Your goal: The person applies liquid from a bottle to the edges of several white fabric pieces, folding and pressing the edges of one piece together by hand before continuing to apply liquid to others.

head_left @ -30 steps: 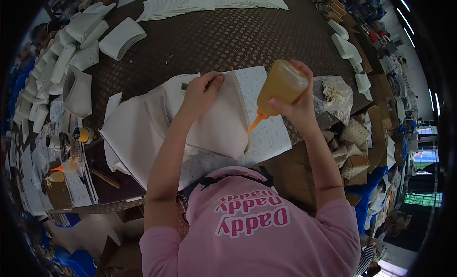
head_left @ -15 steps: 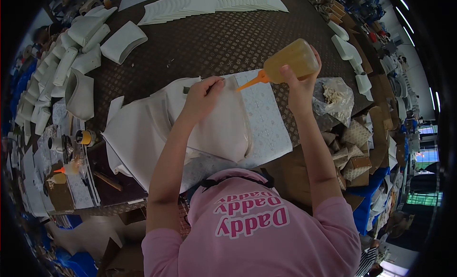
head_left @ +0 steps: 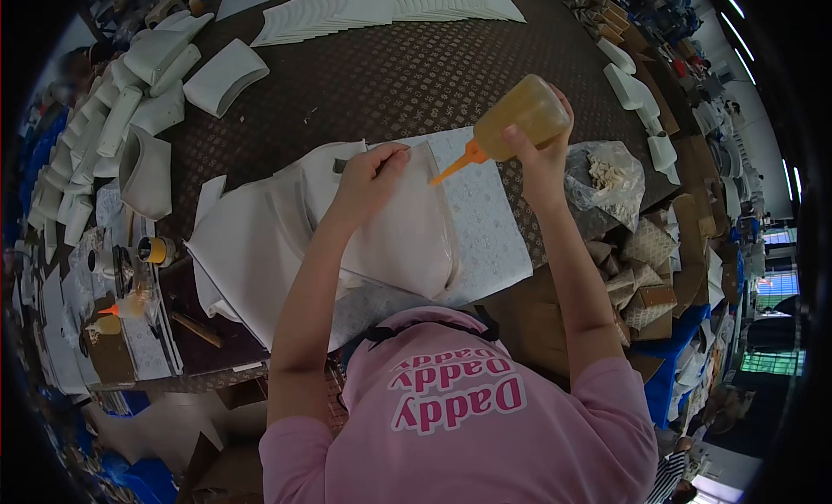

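Note:
My right hand [head_left: 543, 164] is wrapped round a squeeze bottle [head_left: 520, 121] of amber liquid, held tilted. Its orange nozzle points down and left, the tip close over the right edge of a white sheet piece [head_left: 400, 235]. My left hand [head_left: 368, 176] is closed, fingers curled at the upper part of that piece. Under it lies a pale patterned sheet [head_left: 490, 235], showing along the right and lower sides. More white material [head_left: 247, 240] spreads to the left of my left forearm.
White hollow shells [head_left: 227, 75] pile up at the left. Stacked white sheets [head_left: 329, 17] lie at the back. A clear bag of pale bits [head_left: 611, 179] sits to the right, near cardboard scraps. An open tin [head_left: 156, 250] and a second orange-tipped bottle [head_left: 106, 325] stand at left.
My right hand has brought the bottle slightly down and left, its nozzle tip sliding lower along the white piece's right edge. My left hand stays almost still.

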`<state>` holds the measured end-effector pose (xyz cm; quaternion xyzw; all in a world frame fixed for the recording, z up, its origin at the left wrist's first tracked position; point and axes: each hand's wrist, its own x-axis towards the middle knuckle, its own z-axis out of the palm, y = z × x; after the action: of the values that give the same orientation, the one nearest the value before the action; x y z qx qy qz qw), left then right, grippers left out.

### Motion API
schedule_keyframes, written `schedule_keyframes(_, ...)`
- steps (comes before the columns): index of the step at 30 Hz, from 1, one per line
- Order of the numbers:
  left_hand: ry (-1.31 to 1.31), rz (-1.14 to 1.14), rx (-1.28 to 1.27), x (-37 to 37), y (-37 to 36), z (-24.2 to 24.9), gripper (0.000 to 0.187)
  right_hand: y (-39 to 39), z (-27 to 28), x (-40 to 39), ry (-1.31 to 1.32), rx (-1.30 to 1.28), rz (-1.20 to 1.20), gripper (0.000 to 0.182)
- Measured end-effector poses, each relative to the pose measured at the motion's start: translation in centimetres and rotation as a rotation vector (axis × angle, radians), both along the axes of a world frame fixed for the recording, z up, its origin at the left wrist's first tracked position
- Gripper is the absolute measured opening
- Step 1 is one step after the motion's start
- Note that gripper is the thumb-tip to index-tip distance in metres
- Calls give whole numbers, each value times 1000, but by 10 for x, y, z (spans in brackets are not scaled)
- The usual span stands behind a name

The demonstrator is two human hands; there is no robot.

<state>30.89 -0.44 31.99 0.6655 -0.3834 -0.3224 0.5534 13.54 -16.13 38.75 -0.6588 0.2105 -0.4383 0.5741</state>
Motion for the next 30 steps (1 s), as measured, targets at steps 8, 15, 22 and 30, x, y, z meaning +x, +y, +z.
schedule_keyframes(8,0,-7,17,-3,3,6,26,-3,8,25,-126,-35,-74,90)
schedule_keyframes(15,-32,11,9,-2,-1,-1,25,5,15,-3,39,-66,186,94)
schedule_keyframes(22,-72,45,-21,1,-6,-3,26,11,5,-31,133,48,293,94)
schedule_keyframes(30,-46,37,-31,-1,-8,-2,26,6,-18,-40,43,63,-26,87)
